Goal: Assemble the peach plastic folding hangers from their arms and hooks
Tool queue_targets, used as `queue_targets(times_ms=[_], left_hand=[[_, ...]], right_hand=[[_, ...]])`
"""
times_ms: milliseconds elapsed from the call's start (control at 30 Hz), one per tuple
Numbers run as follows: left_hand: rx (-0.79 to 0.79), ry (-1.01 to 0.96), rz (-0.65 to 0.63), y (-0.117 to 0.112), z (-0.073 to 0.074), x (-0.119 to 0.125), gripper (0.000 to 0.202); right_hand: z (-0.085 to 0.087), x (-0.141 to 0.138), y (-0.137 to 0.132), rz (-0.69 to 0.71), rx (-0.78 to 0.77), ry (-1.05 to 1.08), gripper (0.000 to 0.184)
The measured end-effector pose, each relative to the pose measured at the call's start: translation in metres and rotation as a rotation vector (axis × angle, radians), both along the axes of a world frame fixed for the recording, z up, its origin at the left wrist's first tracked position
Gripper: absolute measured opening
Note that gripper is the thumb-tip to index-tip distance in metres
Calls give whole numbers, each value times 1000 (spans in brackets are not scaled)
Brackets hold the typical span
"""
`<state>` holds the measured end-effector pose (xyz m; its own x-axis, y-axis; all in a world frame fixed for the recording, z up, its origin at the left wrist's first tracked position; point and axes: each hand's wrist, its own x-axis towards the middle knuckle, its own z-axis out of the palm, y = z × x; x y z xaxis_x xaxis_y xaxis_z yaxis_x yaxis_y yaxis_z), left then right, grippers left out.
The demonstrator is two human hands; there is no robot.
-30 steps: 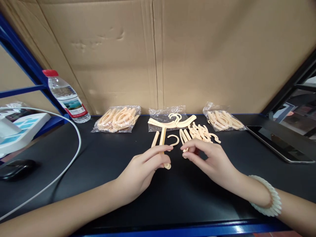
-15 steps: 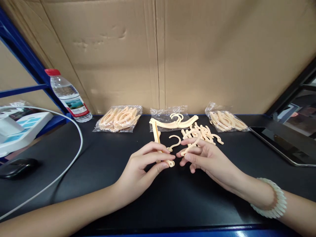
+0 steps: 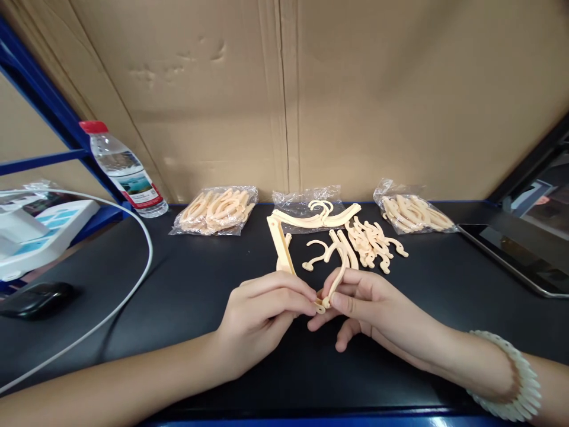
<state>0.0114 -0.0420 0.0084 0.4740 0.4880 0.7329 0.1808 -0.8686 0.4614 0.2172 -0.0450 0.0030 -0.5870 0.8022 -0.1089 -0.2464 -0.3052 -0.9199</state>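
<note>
My left hand pinches the near end of a long peach plastic hanger arm that slopes up and away from me. My right hand pinches a curved peach hanger piece by its lower end. The two ends meet between my fingertips over the black table. A loose hook lies just behind, with a pile of hooks to its right.
Three clear bags of peach parts line the back edge below a cardboard wall. A water bottle stands at back left. A white cable, a mouse and a white device lie left; a tablet lies right.
My right hand picked up a curved piece from the table and brought it to the end of the arm in my left hand. Both hands drew closer to me.
</note>
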Motion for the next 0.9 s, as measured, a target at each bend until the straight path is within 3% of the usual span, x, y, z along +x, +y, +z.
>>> queue_targets(times_ms=[533, 900], left_hand=[[-6, -33, -21, -9, -6, 3, 22], [11, -16, 38, -16, -9, 9, 20]], right_hand=[[0, 0, -2, 47, -42, 98, 10], [-4, -7, -6, -137, 34, 42, 25]])
